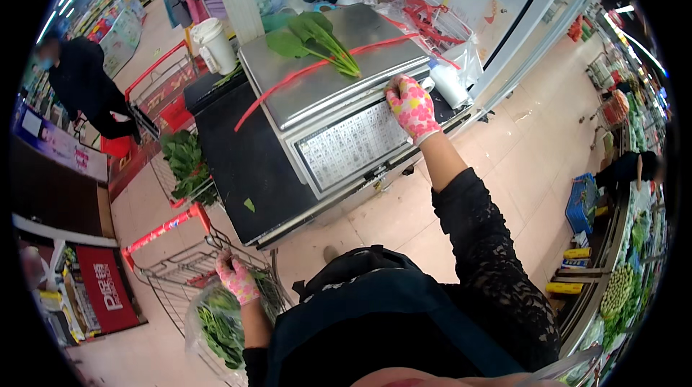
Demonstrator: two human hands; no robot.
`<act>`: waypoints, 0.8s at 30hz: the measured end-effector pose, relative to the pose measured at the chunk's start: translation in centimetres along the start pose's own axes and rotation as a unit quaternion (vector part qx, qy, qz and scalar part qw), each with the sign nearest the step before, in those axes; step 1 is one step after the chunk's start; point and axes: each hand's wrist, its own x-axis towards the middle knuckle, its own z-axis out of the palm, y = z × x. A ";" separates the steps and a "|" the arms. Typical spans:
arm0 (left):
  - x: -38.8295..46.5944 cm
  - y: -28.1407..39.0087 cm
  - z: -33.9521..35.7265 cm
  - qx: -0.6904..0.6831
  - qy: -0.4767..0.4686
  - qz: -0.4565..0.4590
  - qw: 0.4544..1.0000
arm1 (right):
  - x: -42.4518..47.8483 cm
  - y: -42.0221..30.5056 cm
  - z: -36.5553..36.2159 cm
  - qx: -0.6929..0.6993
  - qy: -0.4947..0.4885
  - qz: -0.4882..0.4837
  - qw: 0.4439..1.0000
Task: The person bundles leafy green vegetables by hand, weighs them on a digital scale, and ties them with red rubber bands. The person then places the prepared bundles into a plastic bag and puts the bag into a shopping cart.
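My right hand [413,105], in a pink floral glove, rests with curled fingers at the front right edge of the weighing scale. Its fingertips are partly hidden, so what they touch is unclear. On the scale's steel plate [281,84] lies a small bunch of leafy greens [324,41], its stems crossing a strip of red tape [292,78]. Below the plate is a label-covered keypad [351,143]. My left hand [237,279], in a matching glove, hovers low on the left with thumb and fingers apart. Beside it, a clear plastic bag of greens [221,327] sits in a wire shopping cart [173,273].
A white bottle [450,84] stands right of the keypad. A white lidded cup [215,43] is behind the black counter [243,170]. Another cart holds bundled greens [186,162]. Red tape fills a wire basket [432,19]. A masked person [86,78] stands at the left; vegetable shelves [616,300] run along the right.
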 end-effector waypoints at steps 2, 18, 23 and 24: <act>-1.7 0.9 0.1 0.014 0.008 0.002 1.000 | -0.5 0.2 -0.4 0.008 -0.030 -0.042 0.999; -17.3 6.3 -5.3 0.224 -0.018 -0.095 0.970 | -23.9 24.8 0.8 -0.012 -0.349 0.143 0.926; -16.0 0.8 -12.6 0.263 0.110 -0.096 0.954 | -22.2 21.0 3.9 0.086 -0.382 0.118 0.913; -15.3 -0.2 -14.1 0.275 0.130 -0.122 0.945 | -21.8 18.9 4.1 0.109 -0.391 0.125 0.905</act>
